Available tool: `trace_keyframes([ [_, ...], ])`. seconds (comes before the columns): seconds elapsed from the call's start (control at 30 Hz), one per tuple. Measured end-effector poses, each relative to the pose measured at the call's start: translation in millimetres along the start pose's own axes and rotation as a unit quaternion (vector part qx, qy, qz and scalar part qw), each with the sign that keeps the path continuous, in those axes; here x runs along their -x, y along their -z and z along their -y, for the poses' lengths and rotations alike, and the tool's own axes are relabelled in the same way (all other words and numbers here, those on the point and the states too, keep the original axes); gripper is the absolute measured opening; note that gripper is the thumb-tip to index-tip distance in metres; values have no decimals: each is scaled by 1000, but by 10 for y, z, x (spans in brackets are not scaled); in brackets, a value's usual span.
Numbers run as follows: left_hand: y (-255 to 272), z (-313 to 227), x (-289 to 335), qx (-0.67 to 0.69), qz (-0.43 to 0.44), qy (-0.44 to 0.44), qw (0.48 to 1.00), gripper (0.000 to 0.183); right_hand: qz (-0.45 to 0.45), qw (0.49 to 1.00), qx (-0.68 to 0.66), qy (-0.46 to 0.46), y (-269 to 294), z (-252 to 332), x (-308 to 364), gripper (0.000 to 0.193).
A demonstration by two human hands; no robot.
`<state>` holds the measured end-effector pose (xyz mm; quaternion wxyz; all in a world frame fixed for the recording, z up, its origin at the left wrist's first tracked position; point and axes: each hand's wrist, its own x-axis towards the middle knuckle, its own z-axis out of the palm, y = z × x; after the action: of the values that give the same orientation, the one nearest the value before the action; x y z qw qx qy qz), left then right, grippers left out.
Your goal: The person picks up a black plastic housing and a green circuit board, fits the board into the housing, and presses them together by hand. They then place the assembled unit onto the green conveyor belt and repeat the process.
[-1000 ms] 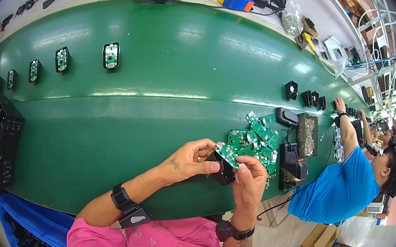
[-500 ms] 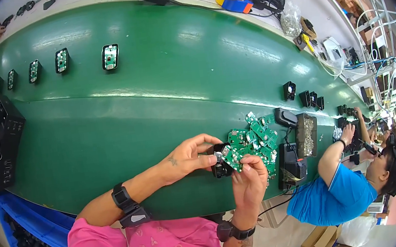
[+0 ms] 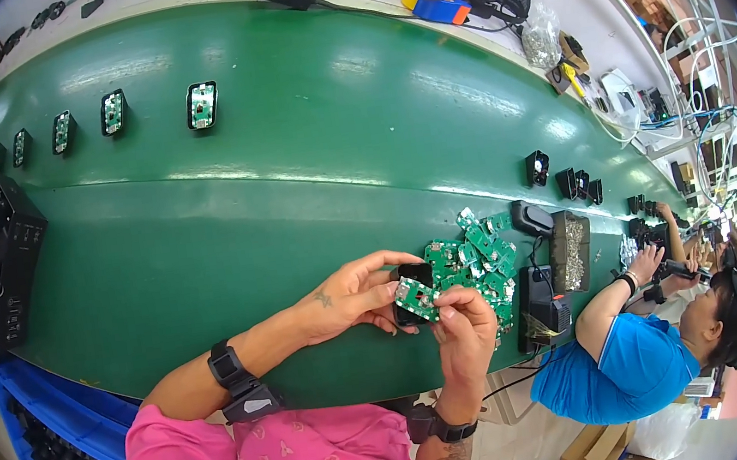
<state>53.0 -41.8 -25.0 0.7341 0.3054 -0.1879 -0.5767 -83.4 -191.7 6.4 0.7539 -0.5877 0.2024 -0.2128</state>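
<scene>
My left hand (image 3: 354,297) is closed around a black plastic housing (image 3: 413,272), its open side facing up. Between the fingertips of my right hand (image 3: 465,324) is a green circuit board (image 3: 417,299), held by its right edge. The board lies tilted over the housing's opening and covers much of it; whether any part sits inside cannot be made out. Just beyond my right hand, a heap of loose green circuit boards (image 3: 475,258) rests on the green tabletop (image 3: 203,242).
Housings fitted with boards (image 3: 202,106) form a row at the far left. Black housings (image 3: 537,169) stand to the right. A tray of small metal parts (image 3: 571,252) and a black box-shaped device (image 3: 541,305) flank the heap. A person in blue (image 3: 624,364) works at right; a black crate (image 3: 14,258) stands left.
My right hand has brought the board left over the housing and turned it flatter. The housing's opening is more covered. The co-worker at right has shifted their arm.
</scene>
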Motion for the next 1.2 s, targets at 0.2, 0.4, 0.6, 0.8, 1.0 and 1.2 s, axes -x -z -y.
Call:
trace_keyframes([
  [0.2,46,17,-8,35,38,28,998,61,1,997,83,0,4,35,-35,18],
  [0.4,-20,7,-3,-152,-27,-31,988,61,22,986,163,16,-37,21,-69,21],
  [0.6,-72,95,6,-144,-81,-58,984,63,-14,969,245,16,-139,76,84,21],
  [0.8,-119,85,25,-188,-76,-33,979,65,6,970,240,-32,-193,112,104,22],
  [1.0,-112,137,-3,-245,-68,-48,966,66,29,983,178,-45,-237,75,127,18],
  [1.2,-116,130,1,-274,-64,-50,958,65,35,989,131,-64,-256,34,150,18],
])
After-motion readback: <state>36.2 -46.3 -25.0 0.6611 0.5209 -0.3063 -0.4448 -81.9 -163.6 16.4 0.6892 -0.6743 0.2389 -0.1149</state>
